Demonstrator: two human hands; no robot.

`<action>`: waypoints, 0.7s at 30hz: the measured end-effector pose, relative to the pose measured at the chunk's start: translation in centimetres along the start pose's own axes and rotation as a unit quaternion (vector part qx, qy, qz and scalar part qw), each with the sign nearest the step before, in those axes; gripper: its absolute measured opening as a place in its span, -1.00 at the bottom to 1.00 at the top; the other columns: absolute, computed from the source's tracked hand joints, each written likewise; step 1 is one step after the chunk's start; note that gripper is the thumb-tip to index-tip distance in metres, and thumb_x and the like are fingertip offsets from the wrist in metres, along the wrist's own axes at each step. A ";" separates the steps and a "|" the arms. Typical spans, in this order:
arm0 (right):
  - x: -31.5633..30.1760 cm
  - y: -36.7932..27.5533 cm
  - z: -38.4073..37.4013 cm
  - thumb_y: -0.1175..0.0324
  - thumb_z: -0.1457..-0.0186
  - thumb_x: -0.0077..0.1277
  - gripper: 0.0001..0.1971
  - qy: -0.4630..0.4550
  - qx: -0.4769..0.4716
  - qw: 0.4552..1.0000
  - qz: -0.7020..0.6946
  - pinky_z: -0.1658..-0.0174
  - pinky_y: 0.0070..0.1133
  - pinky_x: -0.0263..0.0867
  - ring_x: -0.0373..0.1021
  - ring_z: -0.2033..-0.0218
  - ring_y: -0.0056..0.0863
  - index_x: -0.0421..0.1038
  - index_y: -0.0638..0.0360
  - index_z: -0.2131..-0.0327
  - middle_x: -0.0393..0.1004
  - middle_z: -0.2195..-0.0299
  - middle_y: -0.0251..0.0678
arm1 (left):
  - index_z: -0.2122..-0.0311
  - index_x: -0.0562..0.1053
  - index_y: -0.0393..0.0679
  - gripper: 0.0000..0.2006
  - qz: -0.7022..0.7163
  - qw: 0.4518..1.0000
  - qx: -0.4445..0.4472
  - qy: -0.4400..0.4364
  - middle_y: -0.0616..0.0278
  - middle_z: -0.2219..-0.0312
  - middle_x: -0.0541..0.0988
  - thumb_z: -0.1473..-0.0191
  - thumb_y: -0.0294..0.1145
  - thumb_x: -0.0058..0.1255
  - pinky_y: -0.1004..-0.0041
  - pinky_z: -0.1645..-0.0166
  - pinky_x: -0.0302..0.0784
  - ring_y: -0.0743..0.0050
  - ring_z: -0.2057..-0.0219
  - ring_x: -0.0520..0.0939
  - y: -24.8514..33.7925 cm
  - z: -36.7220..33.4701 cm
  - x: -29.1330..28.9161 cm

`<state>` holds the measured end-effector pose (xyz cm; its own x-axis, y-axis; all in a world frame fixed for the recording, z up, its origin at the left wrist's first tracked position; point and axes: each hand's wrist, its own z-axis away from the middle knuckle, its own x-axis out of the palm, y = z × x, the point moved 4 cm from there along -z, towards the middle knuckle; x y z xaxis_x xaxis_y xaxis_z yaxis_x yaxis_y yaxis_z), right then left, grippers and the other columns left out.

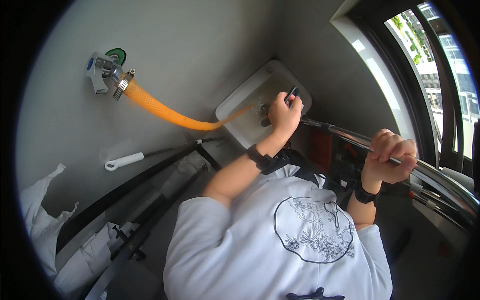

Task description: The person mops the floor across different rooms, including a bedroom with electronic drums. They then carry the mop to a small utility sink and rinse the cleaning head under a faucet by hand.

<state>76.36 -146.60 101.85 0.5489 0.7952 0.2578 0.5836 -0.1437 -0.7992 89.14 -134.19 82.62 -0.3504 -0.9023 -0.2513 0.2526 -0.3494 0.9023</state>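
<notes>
My left hand [286, 114] is over the white sink [235, 131], its fingers closed around a black looped piece [292, 94] at the far end of a shiny metal pole. Most of that piece is hidden in the hand, so its kind is unclear. Farther right, my right hand [392, 155] is wrapped around the metal pole [350, 137], which runs from the sink toward the right edge. An orange hose [165, 111] comes off a wall tap [102, 70] and hangs over the sink's left rim. Water seems to stream from its end into the basin.
A white-handled stick [125, 161] leans along the wall left of the sink. Crumpled white sheets [45, 215] and dark bars [135, 192] lie at the lower left. A dark-framed window [435, 80] is on the right, close to the pole.
</notes>
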 end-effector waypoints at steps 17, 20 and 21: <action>6.6 5.0 0.9 0.20 -0.04 -0.13 -0.70 -0.093 0.002 0.995 -0.037 0.69 -0.63 0.10 0.12 0.83 -0.59 0.13 0.17 0.61 0.18 0.81 -0.39 | 0.00 0.25 -0.16 -0.58 -0.124 0.973 0.116 -0.157 -0.18 0.05 0.26 -0.04 -0.20 -0.25 0.27 -0.05 0.19 -0.10 0.00 0.25 -15.8 -5.0 0.4; 6.8 9.7 2.9 0.31 -0.06 -0.15 -0.73 -0.083 -0.014 0.996 -0.026 0.70 -0.67 0.09 0.11 0.82 -0.61 0.14 0.23 0.62 0.16 0.83 -0.39 | 0.01 0.25 -0.18 -0.60 -0.147 0.972 0.109 -0.148 -0.04 0.11 0.36 -0.02 -0.29 -0.21 0.33 0.01 0.25 0.02 0.04 0.32 -14.7 -4.2 -0.1; 6.8 11.6 4.0 0.36 -0.05 -0.14 -0.74 -0.075 -0.015 0.997 -0.024 0.69 -0.67 0.11 0.12 0.81 -0.60 0.14 0.24 0.63 0.16 0.83 -0.39 | 0.00 0.24 -0.17 -0.60 -0.108 0.971 0.093 -0.192 0.04 0.13 0.39 -0.01 -0.32 -0.20 0.33 0.04 0.28 0.07 0.07 0.35 -14.6 -3.9 0.0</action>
<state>84.47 -140.53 92.13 0.4263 0.8801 0.2089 0.6260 -0.1204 -0.7705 89.01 -130.04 68.07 -0.6962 -0.6401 -0.3250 -0.0186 -0.4365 0.8995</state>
